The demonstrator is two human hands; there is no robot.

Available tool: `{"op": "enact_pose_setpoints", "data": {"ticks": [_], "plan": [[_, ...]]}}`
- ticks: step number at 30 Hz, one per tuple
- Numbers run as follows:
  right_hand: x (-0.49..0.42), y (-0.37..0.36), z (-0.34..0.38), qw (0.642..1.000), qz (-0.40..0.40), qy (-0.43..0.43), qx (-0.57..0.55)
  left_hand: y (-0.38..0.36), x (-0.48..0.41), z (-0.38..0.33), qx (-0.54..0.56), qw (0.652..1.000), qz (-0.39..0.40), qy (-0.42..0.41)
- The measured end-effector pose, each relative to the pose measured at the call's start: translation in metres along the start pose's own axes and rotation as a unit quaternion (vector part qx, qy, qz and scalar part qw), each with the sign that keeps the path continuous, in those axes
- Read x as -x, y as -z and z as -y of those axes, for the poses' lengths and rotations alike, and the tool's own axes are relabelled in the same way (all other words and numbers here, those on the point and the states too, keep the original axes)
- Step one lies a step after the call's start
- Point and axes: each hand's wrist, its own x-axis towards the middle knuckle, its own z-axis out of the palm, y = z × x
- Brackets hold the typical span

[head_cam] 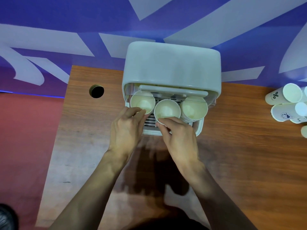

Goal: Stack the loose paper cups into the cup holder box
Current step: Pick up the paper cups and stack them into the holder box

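A pale grey cup holder box stands on the wooden table, its clear front lid raised and a slatted tray pulled out toward me. Three white paper cups stand upright on the tray. My left hand pinches the near rim of the left cup. My right hand grips the near side of the middle cup. The right cup tops a stack of nested cups and nobody touches it. Several loose paper cups lie on their sides at the table's right edge.
The wooden table has a round cable hole at its back left. Behind it runs a purple and white patterned wall; red floor lies to the left. A dark shoe shows at the bottom left corner.
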Motion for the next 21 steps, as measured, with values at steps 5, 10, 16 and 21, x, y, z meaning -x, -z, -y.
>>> {"op": "enact_pose_setpoints", "data": {"ticks": [5,10,16,21], "plan": [[-0.018,-0.004,-0.002,1.000,-0.006,0.001,0.010,0.000,-0.001,0.002,0.013,1.000,0.003,0.006],[-0.022,-0.014,-0.005,0.999,-0.013,0.007,0.035,0.002,-0.002,0.003,0.011,0.999,0.035,0.020],[-0.028,-0.014,0.004,0.995,0.021,-0.001,0.102,0.000,-0.011,-0.001,0.027,0.996,0.075,0.035],[-0.016,0.007,0.010,0.993,0.011,0.002,0.114,0.005,-0.016,-0.010,-0.011,0.996,0.073,0.046]]}}
